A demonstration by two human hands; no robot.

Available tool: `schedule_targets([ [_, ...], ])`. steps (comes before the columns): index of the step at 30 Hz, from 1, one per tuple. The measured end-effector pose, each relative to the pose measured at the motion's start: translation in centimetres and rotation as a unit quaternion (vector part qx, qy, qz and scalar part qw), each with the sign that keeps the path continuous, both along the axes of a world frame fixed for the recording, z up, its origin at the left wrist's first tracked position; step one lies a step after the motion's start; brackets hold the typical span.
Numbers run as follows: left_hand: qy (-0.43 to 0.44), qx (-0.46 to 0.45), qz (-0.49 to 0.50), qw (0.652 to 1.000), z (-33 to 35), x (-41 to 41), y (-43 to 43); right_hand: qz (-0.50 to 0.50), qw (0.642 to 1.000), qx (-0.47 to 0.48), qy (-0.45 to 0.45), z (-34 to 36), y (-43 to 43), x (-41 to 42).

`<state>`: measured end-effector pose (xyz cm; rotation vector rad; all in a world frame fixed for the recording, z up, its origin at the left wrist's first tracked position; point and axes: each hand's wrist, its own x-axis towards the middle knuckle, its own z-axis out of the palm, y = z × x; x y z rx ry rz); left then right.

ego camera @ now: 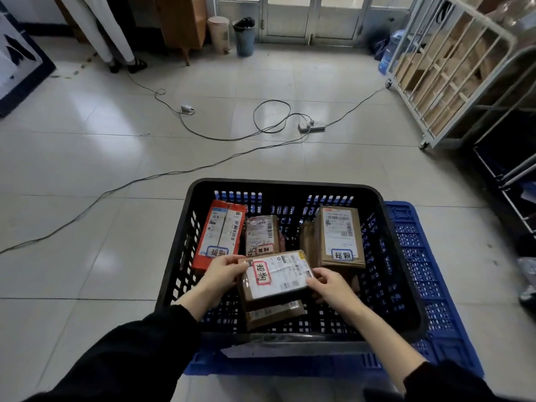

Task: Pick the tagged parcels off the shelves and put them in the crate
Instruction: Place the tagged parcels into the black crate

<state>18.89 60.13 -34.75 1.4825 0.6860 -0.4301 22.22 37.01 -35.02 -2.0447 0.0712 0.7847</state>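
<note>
Parcel (278,278) bearing a red-edged tag is held within the rim of the black crate (290,185), gripped at its 9 o'clock end by the left hand (223,274) and at its 3 o'clock end by the right hand (330,285). From it, a red parcel (220,233) is seen at 11 o'clock and a brown parcel (340,236) at 1 o'clock.

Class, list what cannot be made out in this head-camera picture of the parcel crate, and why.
Head view: the lowest parcel has its label mostly covered by the held parcel.
Head view: printed addresses on the red parcel are too small to read.
Head view: the blue crate is largely hidden under the black crate.
Head view: the shelf rack is cut off by the right edge.
</note>
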Motion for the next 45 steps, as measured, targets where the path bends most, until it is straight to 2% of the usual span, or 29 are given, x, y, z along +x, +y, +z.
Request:
schedule_targets([
  [4,0.018,0.108,0.033,0.993,-2.5,-0.5,-2.2,-0.018,1.000,-0.008,0.021,-1.4,0.3,-1.0],
  [10,0.018,0.142,0.071,0.987,-4.1,0.1,-3.1,-0.035,0.997,-0.072,0.019,-3.4,1.1,0.0],
  [16,0.099,0.154,-0.017,0.983,-5.8,0.1,-3.0,0.005,0.988,-0.131,0.084,-5.5,2.3,1.1],
  [20,0.106,0.199,-0.073,0.971,-5.9,0.5,-2.8,0.037,0.981,-0.154,0.111,-6.0,2.4,1.5],
  [23,0.104,0.216,-0.112,0.964,-5.5,0.8,-2.8,0.054,0.979,-0.165,0.104,-5.9,2.2,1.6],
  [26,0.088,0.240,-0.164,0.953,-4.5,1.0,-2.6,0.071,0.978,-0.186,0.055,-4.7,1.7,1.7],
  [30,0.027,0.295,-0.243,0.924,-1.9,0.8,-2.5,0.113,0.965,-0.233,-0.036,-1.9,1.0,1.0],
  [36,-0.081,0.374,-0.335,0.861,3.4,-0.1,-2.8,0.123,0.945,-0.279,-0.118,3.7,0.2,-1.9],
  [45,-0.218,0.423,-0.435,0.764,11.8,-4.3,-5.1,0.027,0.919,-0.331,-0.214,13.1,-1.8,-11.0],
])
